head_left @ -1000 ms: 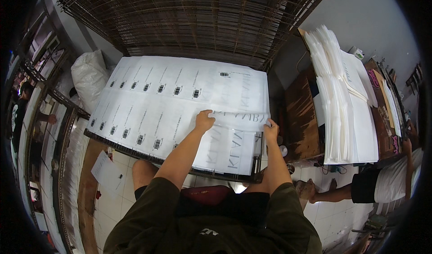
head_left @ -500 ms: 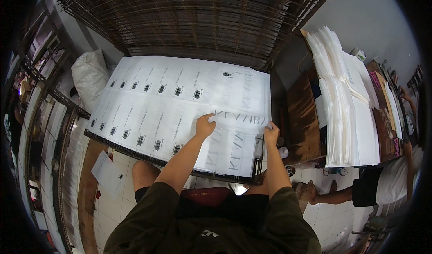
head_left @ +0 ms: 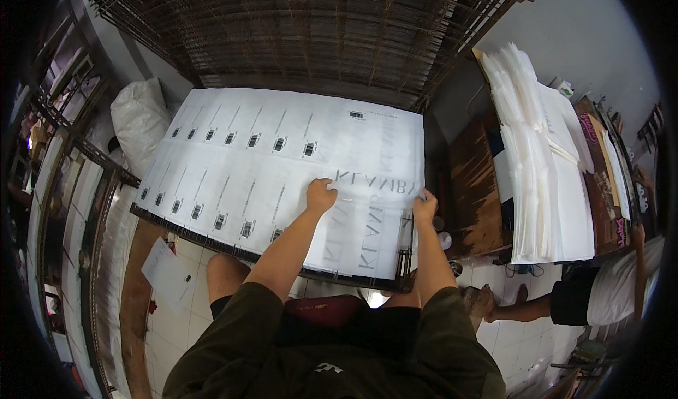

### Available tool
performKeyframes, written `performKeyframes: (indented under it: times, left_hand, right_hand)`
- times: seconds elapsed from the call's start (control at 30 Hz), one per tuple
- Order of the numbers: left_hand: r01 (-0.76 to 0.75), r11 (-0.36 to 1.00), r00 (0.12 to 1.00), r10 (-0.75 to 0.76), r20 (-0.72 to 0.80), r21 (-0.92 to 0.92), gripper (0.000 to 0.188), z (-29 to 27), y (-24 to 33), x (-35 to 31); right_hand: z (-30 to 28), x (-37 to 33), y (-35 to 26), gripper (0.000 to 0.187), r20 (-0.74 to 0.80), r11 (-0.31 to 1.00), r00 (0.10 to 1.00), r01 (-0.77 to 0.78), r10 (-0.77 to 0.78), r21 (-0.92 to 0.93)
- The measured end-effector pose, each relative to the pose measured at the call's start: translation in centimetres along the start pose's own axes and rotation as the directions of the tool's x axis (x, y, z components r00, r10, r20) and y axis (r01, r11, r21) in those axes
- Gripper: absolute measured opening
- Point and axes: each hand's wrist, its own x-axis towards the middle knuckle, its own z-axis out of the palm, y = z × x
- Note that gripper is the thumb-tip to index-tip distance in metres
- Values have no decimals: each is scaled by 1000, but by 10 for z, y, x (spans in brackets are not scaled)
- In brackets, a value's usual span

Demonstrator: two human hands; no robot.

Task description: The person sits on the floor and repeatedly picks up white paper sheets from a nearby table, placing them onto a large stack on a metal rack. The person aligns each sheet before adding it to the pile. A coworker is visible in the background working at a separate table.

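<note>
My left hand (head_left: 322, 195) and my right hand (head_left: 425, 207) pinch a thin, translucent white sheet (head_left: 374, 193) with large grey lettering, one hand at each side of it. It lies over other white sheets spread on a dark wire rack (head_left: 205, 239). Next to my left hand are rows of white sheets (head_left: 233, 180) with small dark printed blocks and thin lines of print, overlapping one another. Below the held sheet, another lettered sheet (head_left: 346, 251) lies near the rack's front edge. My fingertips partly hide the held sheet's edges.
Raised wire racks (head_left: 296, 39) stand behind the work surface. On a wooden table (head_left: 480, 208) at right are thick stacks of white sheets (head_left: 533, 187). A co-worker (head_left: 621, 279) is at far right. A white sack (head_left: 140, 120) and a shelf frame (head_left: 85, 152) stand left.
My hands stay in nearly the same place, still pinching the sheet, which has barely shifted. At far right the co-worker's arm has moved slightly.
</note>
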Motion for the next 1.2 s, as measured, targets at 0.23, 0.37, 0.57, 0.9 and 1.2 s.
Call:
performKeyframes:
  times: [0.23,0.37,0.57,0.9,1.2]
  left_hand:
    - [58,998,997,-58,47,11,34,-7,18,-2]
    - [54,998,996,-57,72,44,38,-12,19,-6]
    - [-136,973,968,170,-183,184,47,-33,37,-26]
    - [58,906,833,187,520,-420,35,-106,33,-235]
    - [27,936,818,181,546,-351,37,-116,53,-243]
  right_hand:
    - [3,12,10,43,-58,989,991,112,-118,-92]
    - [1,9,6,41,-37,988,990,134,-138,-80]
    - [-29,-45,-16,35,-7,926,926,378,-378,12]
    - [-258,-164,-135,49,-344,401,559,807,-754,433]
    - [-448,-43,-166,115,-558,312,816,497,148,810]
